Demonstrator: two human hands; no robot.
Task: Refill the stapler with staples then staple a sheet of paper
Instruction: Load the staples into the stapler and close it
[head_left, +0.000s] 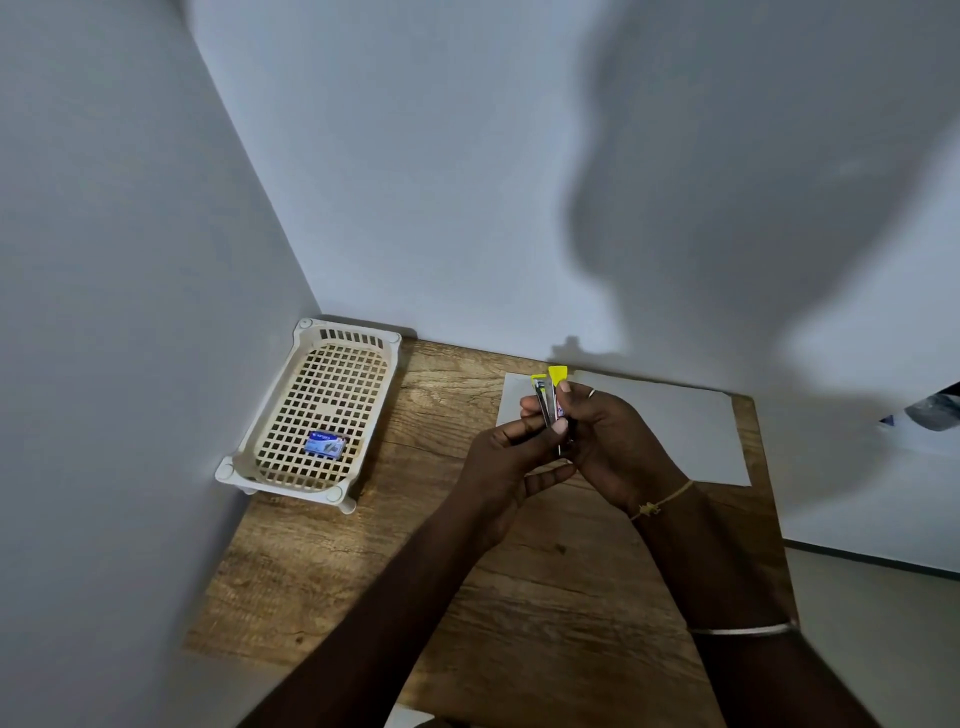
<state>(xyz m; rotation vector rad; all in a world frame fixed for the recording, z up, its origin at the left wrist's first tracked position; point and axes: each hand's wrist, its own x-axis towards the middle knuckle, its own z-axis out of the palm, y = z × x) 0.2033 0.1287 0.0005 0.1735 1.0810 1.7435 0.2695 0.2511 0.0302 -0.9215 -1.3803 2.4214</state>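
Our forearms reach up over the wooden table (545, 597). Both hands grip the yellow stapler (551, 402) above the sheet of paper (675, 431): the left hand (501, 467) pinches its lower end, the right hand (613, 447) wraps its body. It seems hinged open; we should seat staples squarely in the channel. The staple box (325, 445) lies in the basket (270, 415).

A wood-grain worktop (322, 566) fills the lower middle, tucked into a corner where two plain pale grey walls meet. The left wall (104, 234) runs from 7 to 11 o'clock; the back wall (415, 156) spans 11 to 3 o'clock and carries a large soft shadow (727, 182). Pale floor (883, 623) shows at 4 o'clock.
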